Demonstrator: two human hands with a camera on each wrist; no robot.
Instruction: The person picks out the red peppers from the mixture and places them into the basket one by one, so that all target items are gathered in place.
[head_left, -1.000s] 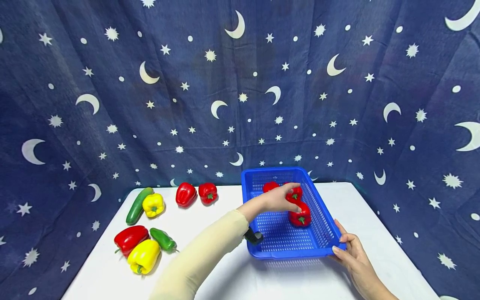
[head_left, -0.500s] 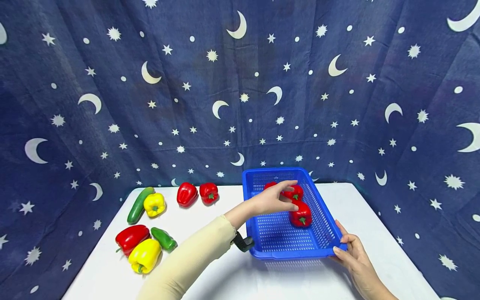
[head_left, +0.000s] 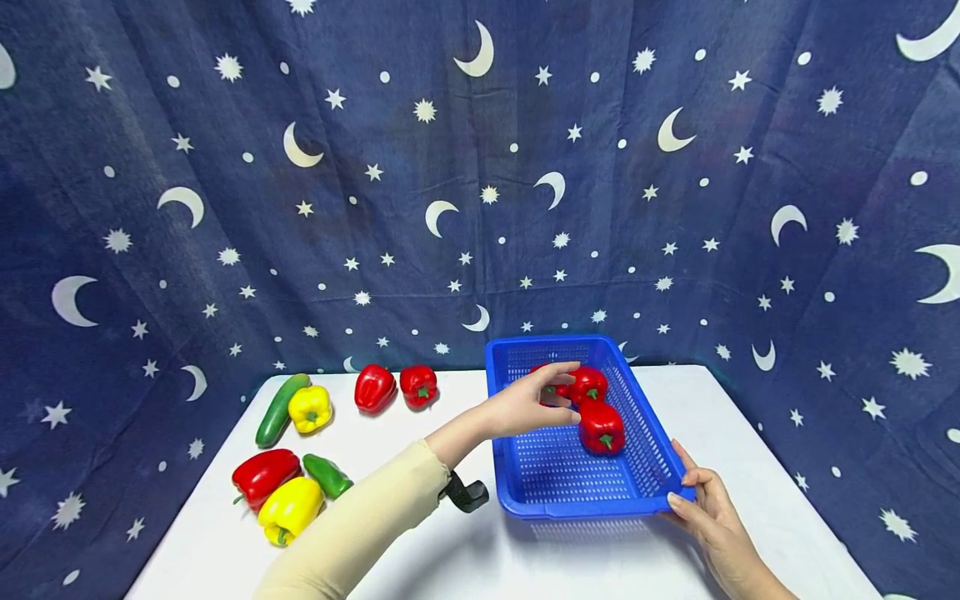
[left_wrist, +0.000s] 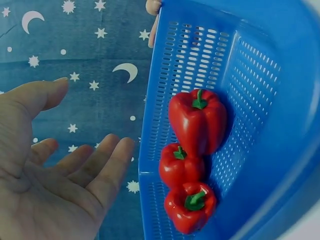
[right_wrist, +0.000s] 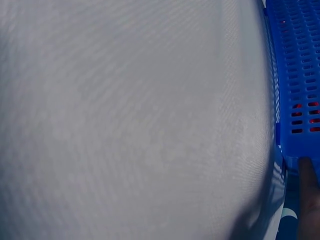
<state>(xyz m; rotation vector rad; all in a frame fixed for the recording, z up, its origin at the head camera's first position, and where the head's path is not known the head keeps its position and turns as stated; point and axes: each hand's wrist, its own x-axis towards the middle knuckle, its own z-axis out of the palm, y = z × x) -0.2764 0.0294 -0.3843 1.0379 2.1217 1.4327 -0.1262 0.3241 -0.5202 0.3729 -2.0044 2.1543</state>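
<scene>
My left hand (head_left: 528, 402) hovers over the left part of a blue plastic basket (head_left: 581, 507), fingers spread and nothing in the grasp. In the left wrist view its palm (left_wrist: 52, 200) and fingers are apart from the peppers. Inside the basket are three red bell peppers: a large one (left_wrist: 197, 120), a smaller one (left_wrist: 181, 165) and another (left_wrist: 190, 207), partly hidden by the hand in the head view. My right hand (head_left: 712, 521) grips the basket's near right corner, thumb on the rim. Only a finger (right_wrist: 309, 200) of it shows in the right wrist view.
On the white table's left lie a cucumber (head_left: 282, 410), a yellow bell pepper (head_left: 310, 408), a larger yellow one (head_left: 290, 508), a red one (head_left: 266, 477) and a green pepper (head_left: 327, 477). Two more red peppers (head_left: 375, 389) sit farther back. A starry curtain (head_left: 480, 183) encloses the table.
My left hand has drawn back leftward from the peppers in the basket, uncovering more of the front two. The right hand and the basket have stayed in place.
</scene>
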